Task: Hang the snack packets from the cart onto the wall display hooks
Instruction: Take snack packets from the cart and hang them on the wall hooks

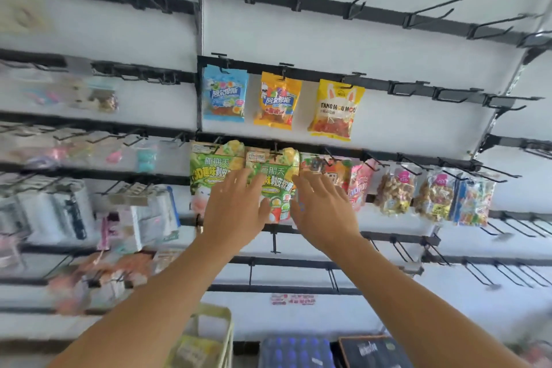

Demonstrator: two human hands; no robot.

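Observation:
A green snack packet (276, 185) hangs from a wall hook in the middle row, next to a second green packet (210, 170) on its left. My left hand (236, 212) lies against its left side with fingers spread and straight. My right hand (321, 209) is at its right side, fingers also straight, partly covering a red packet (325, 166). Neither hand curls round anything. The cream wire cart (215, 334) stands low in the middle with a yellow packet (194, 349) inside.
Blue (225, 92), orange (277, 100) and yellow (336, 109) packets hang one row up. More packets (394, 191) hang to the right. Bare black hooks (430, 9) fill the top row and the lower right. Blurred goods hang at the left. A dark crate (295, 352) sits on the floor.

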